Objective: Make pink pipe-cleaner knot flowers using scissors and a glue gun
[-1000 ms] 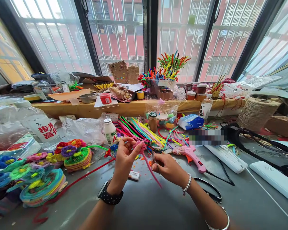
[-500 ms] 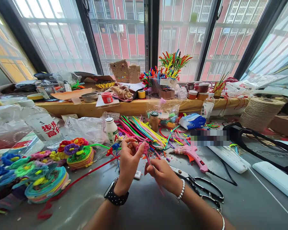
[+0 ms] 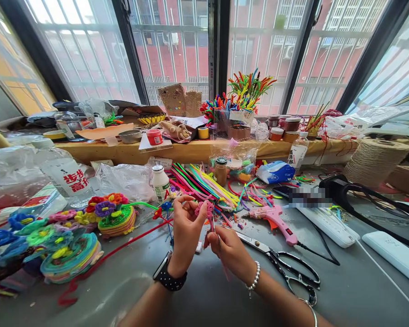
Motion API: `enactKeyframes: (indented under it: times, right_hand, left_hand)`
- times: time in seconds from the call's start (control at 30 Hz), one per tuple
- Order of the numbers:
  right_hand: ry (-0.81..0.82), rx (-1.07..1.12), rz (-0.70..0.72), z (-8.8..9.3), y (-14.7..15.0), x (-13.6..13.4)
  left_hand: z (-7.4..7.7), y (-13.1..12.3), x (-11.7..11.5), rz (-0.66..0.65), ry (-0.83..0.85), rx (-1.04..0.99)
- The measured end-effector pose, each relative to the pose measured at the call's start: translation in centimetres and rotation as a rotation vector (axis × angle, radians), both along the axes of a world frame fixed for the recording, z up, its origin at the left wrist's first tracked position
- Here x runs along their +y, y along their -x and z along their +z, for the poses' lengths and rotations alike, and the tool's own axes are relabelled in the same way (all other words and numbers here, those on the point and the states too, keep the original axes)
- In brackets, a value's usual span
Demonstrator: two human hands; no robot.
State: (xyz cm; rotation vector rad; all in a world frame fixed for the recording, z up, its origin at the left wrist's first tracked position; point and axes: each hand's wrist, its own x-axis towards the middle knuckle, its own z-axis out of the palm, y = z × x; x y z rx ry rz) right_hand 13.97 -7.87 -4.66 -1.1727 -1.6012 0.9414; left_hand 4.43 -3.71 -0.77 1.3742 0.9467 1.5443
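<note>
Pinched between the thumb and fingers of my left hand (image 3: 185,227) is a pink pipe-cleaner flower (image 3: 207,209) with looped petals. My right hand (image 3: 230,250) is closed just below it, on the pink pipe-cleaner stem (image 3: 226,271), whose loose end hangs under the fingers. A thin metallic sliver shows beside the stem at my right fingertips; its kind is too small to make out. Behind my hands lies a bundle of coloured pipe cleaners (image 3: 209,184). Large scissors (image 3: 276,259) rest to the right of my right hand, and a pink glue gun (image 3: 274,220) lies beyond them.
Pipe-cleaner flowers (image 3: 104,210) and coiled discs (image 3: 71,259) crowd the left. A small white bottle (image 3: 160,184), a jar (image 3: 220,172) and a blue tissue pack (image 3: 276,172) stand behind. A white power strip (image 3: 327,225) and twine spool (image 3: 376,161) are at right.
The whole view has shifted slightly, so things sit a little further right. Both hands keep their hold on the pink flower and its stem, with little movement.
</note>
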Motion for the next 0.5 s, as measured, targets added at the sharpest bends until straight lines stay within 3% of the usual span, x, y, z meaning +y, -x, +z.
enactKeyframes:
  times: [0.5]
  right_hand:
    - [0.133, 0.291, 0.073, 0.41, 0.84, -0.39]
  left_hand:
    - [-0.07, -0.17, -0.16, 0.040, -0.035, -0.029]
